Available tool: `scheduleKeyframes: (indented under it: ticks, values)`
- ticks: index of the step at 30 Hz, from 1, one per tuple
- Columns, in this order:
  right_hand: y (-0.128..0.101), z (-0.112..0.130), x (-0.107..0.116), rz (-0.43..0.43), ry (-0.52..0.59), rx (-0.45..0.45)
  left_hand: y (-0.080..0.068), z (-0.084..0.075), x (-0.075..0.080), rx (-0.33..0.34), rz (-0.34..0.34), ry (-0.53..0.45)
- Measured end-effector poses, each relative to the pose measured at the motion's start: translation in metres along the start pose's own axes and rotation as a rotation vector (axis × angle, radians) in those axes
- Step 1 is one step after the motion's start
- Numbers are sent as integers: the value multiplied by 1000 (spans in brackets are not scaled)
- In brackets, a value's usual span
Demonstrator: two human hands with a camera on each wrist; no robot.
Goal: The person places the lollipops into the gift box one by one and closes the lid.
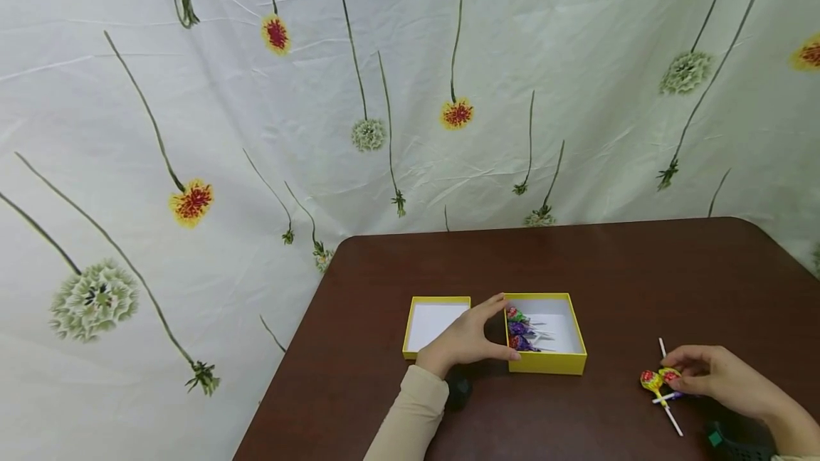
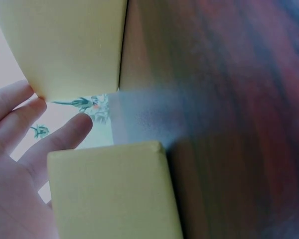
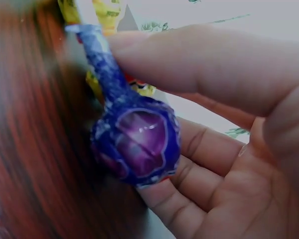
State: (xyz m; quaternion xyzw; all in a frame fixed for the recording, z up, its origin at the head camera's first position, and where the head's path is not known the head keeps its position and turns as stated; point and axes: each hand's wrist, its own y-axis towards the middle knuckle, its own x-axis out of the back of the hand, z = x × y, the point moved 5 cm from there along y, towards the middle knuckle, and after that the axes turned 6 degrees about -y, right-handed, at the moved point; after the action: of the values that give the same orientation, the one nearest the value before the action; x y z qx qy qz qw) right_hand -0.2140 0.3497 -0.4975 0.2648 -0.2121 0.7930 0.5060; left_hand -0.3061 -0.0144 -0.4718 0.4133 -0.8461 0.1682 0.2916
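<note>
Down on the brown tabletop (image 1: pixel 640 269), the left hand (image 1: pixel 468 340) lies with fingers straight and relaxed between the yellow box (image 1: pixel 547 361) and its lid (image 1: pixel 435 301), thumb touching the box's near corner. Several lollipops (image 1: pixel 522 329) lie inside the box. Well apart, the right hand (image 1: pixel 717 375) curls its grip around a purple lollipop (image 3: pixel 137 142), beside a yellow lollipop (image 1: pixel 652 380).

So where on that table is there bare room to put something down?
Free: the far stretch of table behind the yellow box and the lid, and the front between both hands. Crowded: the left hand at the box, and lollipops by the right hand.
</note>
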Motion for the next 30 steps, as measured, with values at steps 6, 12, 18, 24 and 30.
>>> scheduleKeyframes:
  ticks: [6,12,18,24,30]
  values:
    - [1,-3,0,17,31,-80,1,0,0,-4,-1,30]
    - [1,-2,3,-21,10,-150,1,0,0,-7,2,30]
    - [1,3,6,-74,-21,-172,2,0,1,-13,3,30]
    - [2,9,8,-96,7,-97,2,1,2,-14,4,37]
    - [1,11,7,-103,25,-22,1,1,0,-10,8,30]
